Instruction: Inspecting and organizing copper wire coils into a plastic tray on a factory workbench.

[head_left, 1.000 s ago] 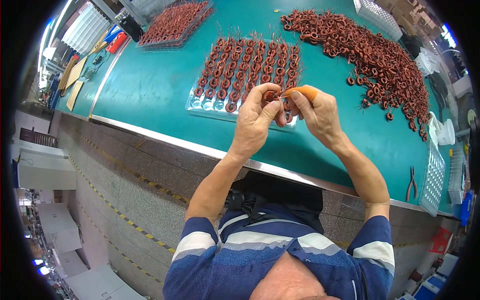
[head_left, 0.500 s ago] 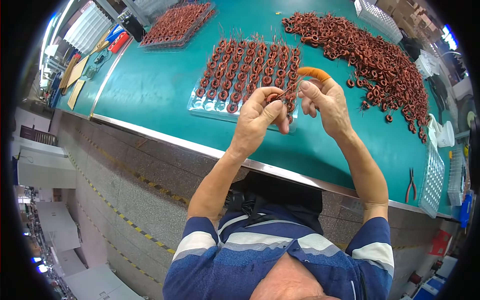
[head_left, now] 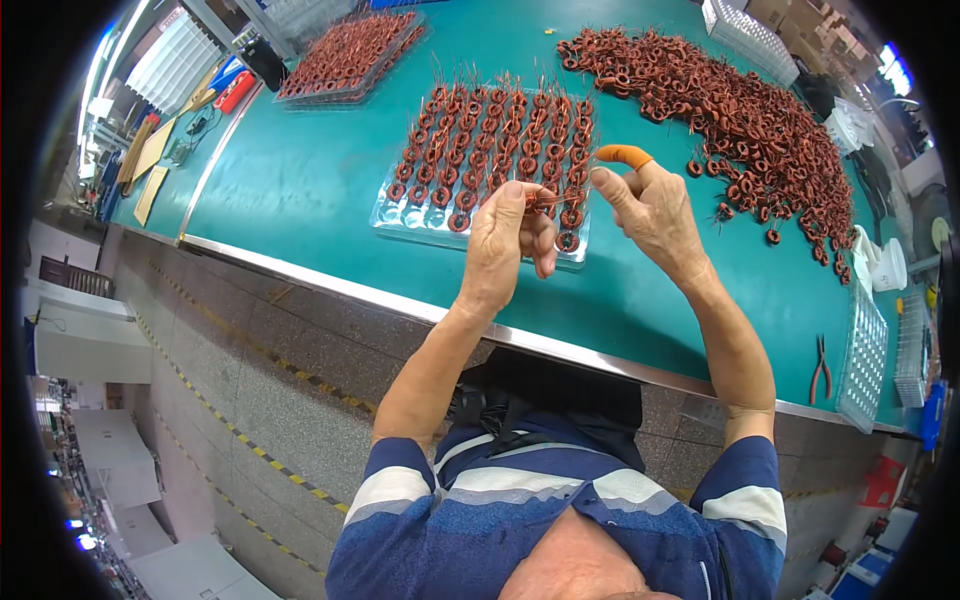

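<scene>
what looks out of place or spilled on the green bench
A few stray coils lie just off the near edge of the big heap, looking slightly spilled compared with the neat rows in the clear tray. No damage is evident at this size.

Worktop [head_left: 300, 190]: uniform teal green, edged by a silvery-white strip [head_left: 390, 295]. Loose coils [head_left: 720, 115]: reddish brown, with coppery wire ends. Coil [head_left: 540, 201] in the left hand [head_left: 495, 245]: same reddish brown. Near tray [head_left: 405, 228]: clear, colourless, its coils [head_left: 470, 150] forming reddish-brown rows. Finger sleeve [head_left: 627, 155] on the right hand [head_left: 655, 215]: plain orange. Pliers [head_left: 821, 378]: red handles, dark jaws. Shirt [head_left: 470, 525]: navy and mid blue, crossed by white and grey bands; sleeves banded white. Trousers [head_left: 560, 395]: black. Floor [head_left: 215, 345]: speckled grey, marked by yellow-and-black striped tape [head_left: 235, 432]. Tub [head_left: 889, 268]: white. Open bin [head_left: 236, 92] at far left: red.
</scene>
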A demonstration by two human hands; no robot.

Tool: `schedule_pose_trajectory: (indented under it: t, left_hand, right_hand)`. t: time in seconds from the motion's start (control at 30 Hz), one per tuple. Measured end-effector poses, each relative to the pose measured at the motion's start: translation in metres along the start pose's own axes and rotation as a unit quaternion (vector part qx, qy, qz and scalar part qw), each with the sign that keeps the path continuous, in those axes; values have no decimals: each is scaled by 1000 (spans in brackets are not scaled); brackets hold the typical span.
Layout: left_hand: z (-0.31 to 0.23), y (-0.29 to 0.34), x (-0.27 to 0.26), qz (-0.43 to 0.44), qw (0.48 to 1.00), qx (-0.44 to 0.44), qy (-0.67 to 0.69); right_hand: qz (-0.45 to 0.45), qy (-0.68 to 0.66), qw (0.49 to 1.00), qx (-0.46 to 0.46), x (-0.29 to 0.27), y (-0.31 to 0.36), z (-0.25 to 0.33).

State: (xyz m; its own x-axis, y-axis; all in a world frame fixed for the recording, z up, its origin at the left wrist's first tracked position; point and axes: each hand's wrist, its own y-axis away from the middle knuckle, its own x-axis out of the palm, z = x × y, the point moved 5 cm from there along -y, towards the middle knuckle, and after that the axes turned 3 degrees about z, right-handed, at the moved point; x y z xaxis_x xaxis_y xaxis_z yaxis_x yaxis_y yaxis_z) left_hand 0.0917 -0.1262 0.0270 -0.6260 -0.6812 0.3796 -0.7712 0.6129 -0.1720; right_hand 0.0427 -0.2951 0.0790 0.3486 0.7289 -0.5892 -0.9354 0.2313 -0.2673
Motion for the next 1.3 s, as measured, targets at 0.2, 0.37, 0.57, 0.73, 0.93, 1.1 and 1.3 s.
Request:
schedule_pose_trajectory:
  t: [0.2, 0.37, 0.57, 0.73, 0.93, 1.1, 1.3]
  left_hand:
    - [5, 1, 1, 22, 996, -64, 49]
    - [-5, 4, 12, 79, 996, -41, 14]
    - [-10, 1, 10, 60, 983, 65, -162]
    - [-3, 2, 6, 37, 999, 28, 16]
    - [-2, 1, 12, 4, 999, 38, 13]
    - [-17, -1, 2, -17, 993, 99, -59]
    - [-35, 1, 14, -5, 886, 234, -401]
  right_hand:
    - [138, -360, 920, 67, 20, 5, 2]
    - [122, -443, 884, 86, 23, 4, -8]
    - [119, -482, 863, 93, 22, 4, -8]
    - [77, -372, 925, -28, 18, 14, 9]
    - [72, -462, 883, 40, 23, 8, -3]
    - [-27, -327, 943, 48, 0, 4, -4]
    - [85, -345, 933, 62, 25, 15, 8]
